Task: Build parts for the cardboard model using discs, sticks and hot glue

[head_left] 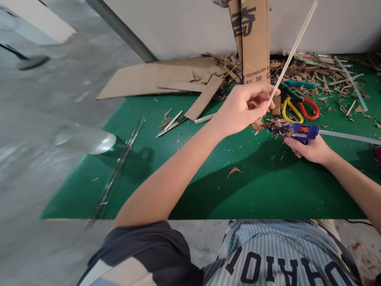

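Between the fingertips of my left hand (248, 104) is a long, thin, pale stick (293, 51), slanting up to the right. My right hand (308, 149) is wrapped round a blue glue gun (303, 132), with a translucent glue stick (351, 136) jutting from its back end. Cardboard shreds cling to the gun's front, hiding its nozzle. That front end is close beside the stick's lower part; whether they touch I cannot tell. A small brown piece (258, 126) shows below my left fingers. Just beyond the gun lie scissors (309, 107) with red and yellow handles and teal-handled pliers (300, 84).
Cardboard shreds (324, 75) are heaped along the back of the green table (226, 194). An upright cardboard strip (256, 39) and flat cardboard (143, 77) stand at the rear. A craft knife (171, 127), a clear bottle (86, 139) and thin dark rods (120, 163) lie leftward.
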### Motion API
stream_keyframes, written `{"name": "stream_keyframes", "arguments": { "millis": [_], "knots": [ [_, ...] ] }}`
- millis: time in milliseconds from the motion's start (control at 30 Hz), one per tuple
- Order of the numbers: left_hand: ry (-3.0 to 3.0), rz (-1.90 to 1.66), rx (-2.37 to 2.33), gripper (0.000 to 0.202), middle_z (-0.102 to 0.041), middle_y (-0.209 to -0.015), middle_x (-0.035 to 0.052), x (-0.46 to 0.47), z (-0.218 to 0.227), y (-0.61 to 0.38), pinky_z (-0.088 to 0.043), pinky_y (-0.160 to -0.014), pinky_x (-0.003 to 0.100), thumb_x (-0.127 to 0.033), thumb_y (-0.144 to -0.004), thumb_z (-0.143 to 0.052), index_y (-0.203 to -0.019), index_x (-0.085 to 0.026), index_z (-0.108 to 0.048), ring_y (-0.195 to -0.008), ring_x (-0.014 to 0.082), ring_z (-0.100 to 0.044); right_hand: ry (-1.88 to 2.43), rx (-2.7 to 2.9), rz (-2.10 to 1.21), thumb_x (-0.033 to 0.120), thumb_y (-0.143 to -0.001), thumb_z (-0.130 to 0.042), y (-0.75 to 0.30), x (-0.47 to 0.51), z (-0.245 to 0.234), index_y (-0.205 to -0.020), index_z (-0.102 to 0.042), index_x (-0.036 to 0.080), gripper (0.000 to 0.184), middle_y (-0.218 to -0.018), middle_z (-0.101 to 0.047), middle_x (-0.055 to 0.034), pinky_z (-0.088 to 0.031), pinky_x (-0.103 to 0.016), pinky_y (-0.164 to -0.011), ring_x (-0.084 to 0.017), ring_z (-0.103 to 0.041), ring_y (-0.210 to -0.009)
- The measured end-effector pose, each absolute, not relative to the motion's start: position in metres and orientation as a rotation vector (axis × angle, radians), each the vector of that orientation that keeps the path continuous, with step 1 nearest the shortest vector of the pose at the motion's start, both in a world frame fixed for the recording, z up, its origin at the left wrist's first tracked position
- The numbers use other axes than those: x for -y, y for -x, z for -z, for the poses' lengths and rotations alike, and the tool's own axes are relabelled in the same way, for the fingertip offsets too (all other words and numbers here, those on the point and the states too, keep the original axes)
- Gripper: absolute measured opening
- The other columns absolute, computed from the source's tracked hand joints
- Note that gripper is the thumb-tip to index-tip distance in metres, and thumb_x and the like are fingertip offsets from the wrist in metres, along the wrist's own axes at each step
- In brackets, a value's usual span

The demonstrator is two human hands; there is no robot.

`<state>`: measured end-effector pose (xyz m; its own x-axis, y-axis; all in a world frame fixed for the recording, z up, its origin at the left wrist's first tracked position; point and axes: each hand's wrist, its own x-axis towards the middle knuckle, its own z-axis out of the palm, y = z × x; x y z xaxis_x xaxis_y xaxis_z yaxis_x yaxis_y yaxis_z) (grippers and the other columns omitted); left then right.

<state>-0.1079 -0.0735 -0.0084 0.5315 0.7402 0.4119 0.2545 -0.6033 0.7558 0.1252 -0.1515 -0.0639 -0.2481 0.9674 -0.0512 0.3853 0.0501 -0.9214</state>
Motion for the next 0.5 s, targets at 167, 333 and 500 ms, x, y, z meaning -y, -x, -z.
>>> {"name": "stream_keyframes", "arguments": {
  "millis": [167,333,500],
  "knots": [
    [-2.115,-0.962,-0.789,0.026,-0.073,-0.091,0.0060,0.0741,0.0085,0.1074,-0.065,-0.076,0.033,-0.034,-0.096,-0.059,-0.116,-0.020,-0.069,-0.083,0.0180,-0.072,1.371,1.672,-1.189,0.064,-0.082,-0.072,-0.1245,0.1513,0.0623,-0.075,-0.061,0.020,0.046,-0.053,-0.057,0.0021,-0.042,-0.026,-0.039,-0.010,-0.050,-0.039],
    [-2.076,-0.948,-0.786,0.025,-0.073,-0.090,0.0061,0.0743,0.0078,0.1077,-0.064,-0.082,0.035,-0.033,-0.096,-0.061,-0.115,-0.020,-0.069,-0.086,0.0191,-0.072,1.344,1.615,-1.210,0.067,-0.079,-0.074,-0.1239,0.1504,0.0624,-0.076,-0.064,0.018,0.050,-0.070,-0.071,-0.0054,-0.043,-0.027,-0.039,-0.008,-0.050,-0.040],
    [-2.076,-0.990,-0.817,0.024,-0.074,-0.093,0.0055,0.0711,0.0091,0.1088,-0.065,-0.082,0.036,-0.033,-0.095,-0.063,-0.114,-0.021,-0.069,-0.089,0.0192,-0.073,1.366,1.524,-1.146,0.069,-0.080,-0.072,-0.1269,0.1469,0.0658,-0.081,-0.065,0.021,0.049,-0.074,-0.072,-0.0071,-0.048,-0.032,-0.045,-0.012,-0.054,-0.045]
  ]
}}
